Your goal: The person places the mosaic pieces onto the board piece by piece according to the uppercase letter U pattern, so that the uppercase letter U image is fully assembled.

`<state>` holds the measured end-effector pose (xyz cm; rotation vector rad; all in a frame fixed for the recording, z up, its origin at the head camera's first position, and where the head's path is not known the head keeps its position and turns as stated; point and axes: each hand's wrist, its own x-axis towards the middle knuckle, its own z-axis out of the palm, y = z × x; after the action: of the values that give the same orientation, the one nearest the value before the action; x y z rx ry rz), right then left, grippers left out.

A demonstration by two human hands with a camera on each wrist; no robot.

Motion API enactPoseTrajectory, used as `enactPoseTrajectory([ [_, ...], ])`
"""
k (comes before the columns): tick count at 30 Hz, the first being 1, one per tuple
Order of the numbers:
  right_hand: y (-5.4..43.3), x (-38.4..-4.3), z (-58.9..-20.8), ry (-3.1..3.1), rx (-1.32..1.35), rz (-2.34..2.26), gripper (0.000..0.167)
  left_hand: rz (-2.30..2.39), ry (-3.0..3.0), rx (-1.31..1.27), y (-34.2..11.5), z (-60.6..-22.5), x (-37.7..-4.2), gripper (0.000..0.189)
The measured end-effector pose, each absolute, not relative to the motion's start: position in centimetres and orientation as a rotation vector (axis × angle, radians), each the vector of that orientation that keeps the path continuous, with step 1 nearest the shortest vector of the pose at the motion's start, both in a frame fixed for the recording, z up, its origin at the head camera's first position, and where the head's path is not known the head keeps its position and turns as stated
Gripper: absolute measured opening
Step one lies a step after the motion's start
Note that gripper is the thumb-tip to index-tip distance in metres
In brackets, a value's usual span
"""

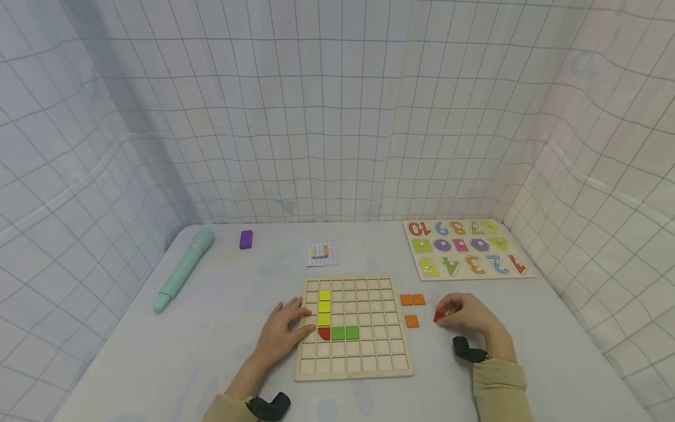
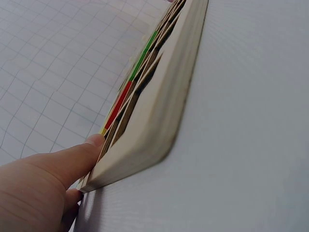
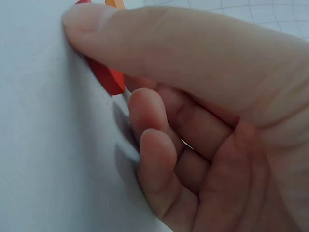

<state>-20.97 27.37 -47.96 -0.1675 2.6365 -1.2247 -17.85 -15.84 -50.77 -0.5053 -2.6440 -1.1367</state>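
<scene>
My left hand (image 1: 282, 331) rests at the left edge of a wooden grid board (image 1: 369, 366), its thumb and forefinger spread over the rim. In the left wrist view the thumb (image 2: 72, 162) lies on the board's corner area. The board holds several yellow square tiles (image 1: 324, 306) in a column, a red rounded tile (image 1: 324, 333) below them, and two green tiles (image 1: 345, 333) to its right. Right of the board, my right hand (image 1: 466, 313) pinches a red tile (image 3: 108, 77) between thumb and fingers, close to the tabletop; the thumb hides part of it.
Three orange tiles (image 1: 412, 321) lie between the board and my right hand. A pattern card (image 1: 332, 261) sits behind the board. A number puzzle board (image 1: 429, 249) stands back right. At left are a purple block (image 1: 246, 239) and a mint-green stick-shaped object (image 1: 184, 269).
</scene>
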Motion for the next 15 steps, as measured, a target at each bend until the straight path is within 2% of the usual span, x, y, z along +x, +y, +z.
enactPoseTrajectory([
  [7,27.17,-20.96,-47.92,2.668,-0.149,-1.213,0.023,-1.140,-2.636,-0.517,-15.81,-50.76,-17.87,0.034],
  [15,27.07,-20.97,-48.02,2.667,-0.122,-1.211,0.031,-1.140,-2.640,-0.510,-15.79,-50.68,-17.81,0.034],
])
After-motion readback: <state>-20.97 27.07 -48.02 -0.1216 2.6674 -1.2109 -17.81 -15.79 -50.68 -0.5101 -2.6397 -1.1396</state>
